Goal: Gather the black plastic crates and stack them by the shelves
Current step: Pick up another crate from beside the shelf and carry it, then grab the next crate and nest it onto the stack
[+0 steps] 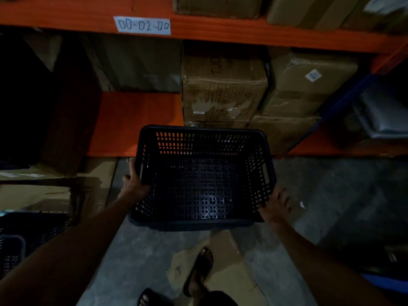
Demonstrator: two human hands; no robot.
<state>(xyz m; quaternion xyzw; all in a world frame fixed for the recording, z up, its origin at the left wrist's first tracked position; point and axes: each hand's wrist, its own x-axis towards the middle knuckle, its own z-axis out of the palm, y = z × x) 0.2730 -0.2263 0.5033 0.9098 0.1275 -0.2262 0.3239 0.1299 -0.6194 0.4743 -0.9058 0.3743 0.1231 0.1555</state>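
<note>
- Two hands carry one black crate (202, 177) in front of the orange shelves (136, 122): the left hand (134, 184) is closed over the crate's left rim, and the right hand (277, 204) presses flat, fingers spread, against its right wall near the lower corner.
- The right hand's hold looks the weaker one. With fingers splayed and not hooked on the rim, the crate could, I judge, slide down on that side and tip if the left hand lifts faster.
- Just beyond both hands the crate's far rim sits close to the shelf edge and the cardboard boxes (223, 93); pushing forward carelessly could knock it against them.
- Below the hands, a sheet of cardboard (229, 268) lies on the concrete floor (320, 195) under a sandalled foot (199, 270); it may slip under a step while the load is carried.
- The held crate is empty; its perforated bottom shows bare.
- Far to the left of the left hand, more black crates (31, 230) sit low in the dark; their contents are too dim to tell.
</note>
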